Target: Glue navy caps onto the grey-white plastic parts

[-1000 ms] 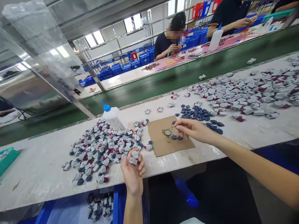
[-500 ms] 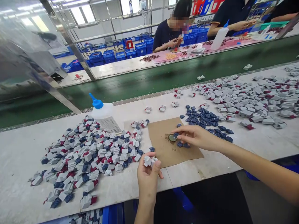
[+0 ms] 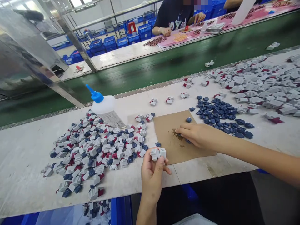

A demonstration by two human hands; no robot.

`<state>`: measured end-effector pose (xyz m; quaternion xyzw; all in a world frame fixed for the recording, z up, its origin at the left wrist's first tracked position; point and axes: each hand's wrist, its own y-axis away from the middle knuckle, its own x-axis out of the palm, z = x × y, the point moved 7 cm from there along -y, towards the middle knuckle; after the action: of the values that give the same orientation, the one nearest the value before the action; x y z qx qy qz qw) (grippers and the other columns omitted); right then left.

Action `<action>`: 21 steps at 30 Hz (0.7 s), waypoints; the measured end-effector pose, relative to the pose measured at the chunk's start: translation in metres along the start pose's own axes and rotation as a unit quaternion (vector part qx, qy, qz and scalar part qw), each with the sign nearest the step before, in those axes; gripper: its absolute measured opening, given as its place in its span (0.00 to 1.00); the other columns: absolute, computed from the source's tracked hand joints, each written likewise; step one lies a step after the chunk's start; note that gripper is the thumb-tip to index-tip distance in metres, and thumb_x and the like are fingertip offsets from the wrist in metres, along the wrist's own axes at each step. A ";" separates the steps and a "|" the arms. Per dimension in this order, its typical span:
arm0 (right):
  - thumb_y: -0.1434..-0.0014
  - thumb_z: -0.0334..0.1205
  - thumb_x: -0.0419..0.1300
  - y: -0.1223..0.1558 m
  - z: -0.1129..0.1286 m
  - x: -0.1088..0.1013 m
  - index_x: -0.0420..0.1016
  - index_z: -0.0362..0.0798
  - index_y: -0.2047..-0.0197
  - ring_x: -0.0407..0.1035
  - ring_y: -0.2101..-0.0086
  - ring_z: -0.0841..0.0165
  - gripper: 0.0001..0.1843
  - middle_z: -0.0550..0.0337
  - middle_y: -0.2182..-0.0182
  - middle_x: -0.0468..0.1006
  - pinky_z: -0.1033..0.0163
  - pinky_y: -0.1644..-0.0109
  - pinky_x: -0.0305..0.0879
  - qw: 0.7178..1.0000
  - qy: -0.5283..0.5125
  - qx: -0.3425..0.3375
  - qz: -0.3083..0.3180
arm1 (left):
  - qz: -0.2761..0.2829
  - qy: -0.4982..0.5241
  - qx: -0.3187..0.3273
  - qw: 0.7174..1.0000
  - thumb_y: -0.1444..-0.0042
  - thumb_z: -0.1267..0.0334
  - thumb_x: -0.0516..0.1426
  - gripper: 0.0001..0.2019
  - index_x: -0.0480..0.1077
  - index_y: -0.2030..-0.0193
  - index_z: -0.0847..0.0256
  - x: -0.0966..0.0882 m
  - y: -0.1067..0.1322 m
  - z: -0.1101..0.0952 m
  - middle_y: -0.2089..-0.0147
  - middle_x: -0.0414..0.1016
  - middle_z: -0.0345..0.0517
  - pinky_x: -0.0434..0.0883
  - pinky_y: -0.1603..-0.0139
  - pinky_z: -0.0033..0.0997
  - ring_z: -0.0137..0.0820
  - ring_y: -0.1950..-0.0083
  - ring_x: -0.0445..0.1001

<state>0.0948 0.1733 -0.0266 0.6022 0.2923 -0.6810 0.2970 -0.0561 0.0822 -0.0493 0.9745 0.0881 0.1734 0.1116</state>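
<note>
My left hand is closed, holding a light grey plastic piece between thumb and fingers over the near edge of a brown cardboard sheet. My right hand reaches down to the sheet, its fingers pinched at a dark wet patch. A small dark blue plastic piece shows partly at those fingertips. The fingers cover the little round cap. One loose dark blue piece lies on the sheet beyond this hand, and more sit partly hidden beneath it.
To the left spreads a heap of grey, red and blue assembled pieces, with a white blue-tipped bottle behind. Dark blue pieces and a grey-red pile lie right. Beyond the green conveyor belt, a co-worker sits.
The view has shifted, tilting downward. My right fingers have moved down over the cap, which is now hidden. My left hand still holds the grey piece.
</note>
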 end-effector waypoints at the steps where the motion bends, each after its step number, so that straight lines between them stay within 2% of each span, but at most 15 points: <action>1: 0.47 0.26 0.50 -0.001 0.000 -0.002 0.71 0.44 0.59 0.68 0.72 0.68 0.14 0.54 0.70 0.71 0.67 0.74 0.57 1.000 0.003 0.003 0.006 | -0.012 -0.007 0.004 1.000 0.50 0.58 0.60 0.12 0.69 0.60 0.61 -0.001 0.000 -0.001 0.71 0.68 0.40 0.68 0.76 0.20 0.22 0.75 0.66; 4: 0.44 0.28 0.49 0.000 0.000 -0.013 0.71 0.44 0.58 0.68 0.73 0.68 0.14 0.53 0.69 0.72 0.66 0.74 0.57 0.999 -0.038 0.021 0.008 | -0.051 -0.011 0.016 0.998 0.54 0.60 0.63 0.11 0.72 0.64 0.61 -0.003 0.001 -0.005 0.70 0.69 0.39 0.70 0.74 0.20 0.21 0.74 0.67; 6: 0.41 0.32 0.48 0.003 0.002 -0.027 0.70 0.44 0.56 0.69 0.73 0.68 0.13 0.54 0.69 0.73 0.66 0.73 0.60 0.991 -0.124 0.052 -0.021 | -0.057 -0.020 0.026 0.998 0.54 0.61 0.63 0.11 0.73 0.64 0.60 -0.003 0.001 -0.006 0.68 0.70 0.40 0.70 0.76 0.18 0.22 0.73 0.66; 9: 0.41 0.38 0.52 0.012 0.010 -0.051 0.70 0.46 0.58 0.69 0.73 0.69 0.10 0.57 0.71 0.74 0.66 0.72 0.64 0.942 -0.301 0.116 -0.091 | -0.043 -0.043 0.031 0.998 0.53 0.62 0.62 0.10 0.73 0.61 0.58 -0.001 0.002 -0.008 0.63 0.73 0.43 0.68 0.80 0.17 0.21 0.73 0.66; 11: 0.42 0.41 0.55 0.018 0.022 -0.063 0.70 0.47 0.61 0.69 0.74 0.71 0.08 0.59 0.71 0.75 0.68 0.73 0.65 0.908 -0.383 0.124 -0.117 | -0.041 -0.039 0.030 0.998 0.53 0.62 0.62 0.10 0.74 0.62 0.58 0.001 0.005 -0.010 0.64 0.73 0.42 0.67 0.81 0.15 0.19 0.75 0.65; 13: 0.42 0.39 0.56 0.021 0.038 -0.072 0.70 0.48 0.62 0.70 0.73 0.72 0.06 0.59 0.69 0.76 0.69 0.72 0.66 0.897 -0.411 0.100 -0.128 | -0.044 -0.027 0.031 0.998 0.54 0.62 0.63 0.09 0.74 0.64 0.56 0.003 0.008 -0.012 0.69 0.73 0.39 0.67 0.81 0.14 0.18 0.77 0.64; 15: 0.42 0.37 0.56 0.021 0.049 -0.077 0.71 0.47 0.62 0.71 0.73 0.72 0.05 0.59 0.69 0.77 0.70 0.71 0.66 0.897 -0.414 0.073 -0.133 | -0.033 -0.028 0.037 0.998 0.54 0.63 0.63 0.08 0.74 0.64 0.54 0.005 0.011 -0.014 0.68 0.72 0.38 0.67 0.81 0.14 0.18 0.77 0.64; 18: 0.41 0.36 0.55 0.019 0.055 -0.077 0.71 0.46 0.61 0.71 0.72 0.72 0.06 0.58 0.69 0.77 0.69 0.72 0.66 0.896 -0.421 0.049 -0.132 | 0.004 -0.054 0.054 0.997 0.52 0.66 0.62 0.10 0.74 0.62 0.51 0.008 0.015 -0.017 0.63 0.71 0.38 0.68 0.82 0.15 0.18 0.76 0.66; 21: 0.41 0.35 0.54 0.017 0.056 -0.075 0.71 0.46 0.61 0.72 0.70 0.71 0.06 0.58 0.68 0.77 0.69 0.69 0.67 0.894 -0.428 0.037 -0.128 | 0.032 -0.080 0.070 0.994 0.51 0.68 0.61 0.10 0.74 0.61 0.50 0.009 0.017 -0.020 0.63 0.70 0.38 0.69 0.82 0.15 0.21 0.73 0.68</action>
<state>0.0790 0.1235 0.0526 0.2202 0.1866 -0.9153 0.2810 -0.0528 0.0712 -0.0242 0.9930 0.0596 0.0919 0.0441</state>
